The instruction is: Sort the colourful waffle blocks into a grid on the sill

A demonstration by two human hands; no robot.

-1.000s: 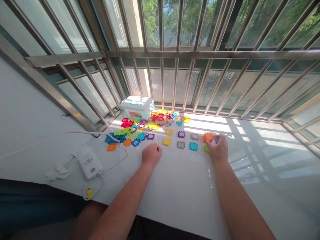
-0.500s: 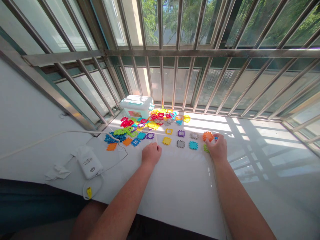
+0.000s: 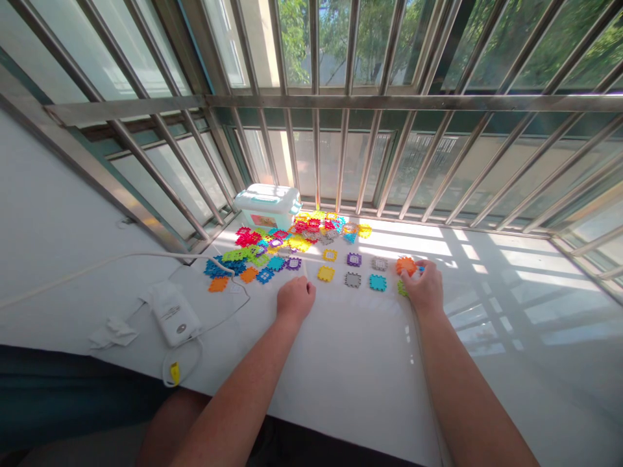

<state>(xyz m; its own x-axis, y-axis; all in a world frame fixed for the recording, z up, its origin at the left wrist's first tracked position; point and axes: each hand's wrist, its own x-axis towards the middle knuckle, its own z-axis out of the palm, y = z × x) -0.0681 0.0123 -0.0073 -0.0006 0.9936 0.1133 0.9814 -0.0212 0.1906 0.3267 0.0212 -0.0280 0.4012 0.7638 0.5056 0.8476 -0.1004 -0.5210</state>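
Observation:
On the white sill [image 3: 350, 363] lie two short rows of single plastic puzzle tiles: yellow [image 3: 326, 274], grey [image 3: 352, 279] and teal [image 3: 376, 282] in front, purple [image 3: 354, 259] and grey [image 3: 379, 263] behind. My right hand [image 3: 425, 287] rests at the right end of the rows, fingers on an orange tile [image 3: 405, 265], with a green tile [image 3: 401, 288] partly under the thumb side. My left hand [image 3: 294, 299] lies curled into a loose fist on the sill, just left of the yellow tile, holding nothing.
A heap of mixed colourful tiles [image 3: 282, 246] spreads at the back left beside a teal-and-white storage box [image 3: 267, 205]. A white adapter with cable [image 3: 173, 316] and a crumpled tissue [image 3: 113, 332] lie at the left. Steel window bars [image 3: 316, 104] close off the back.
Both hands have stayed nearly in place; the right hand's fingers have shifted slightly on the orange tile. The view has drifted a little.

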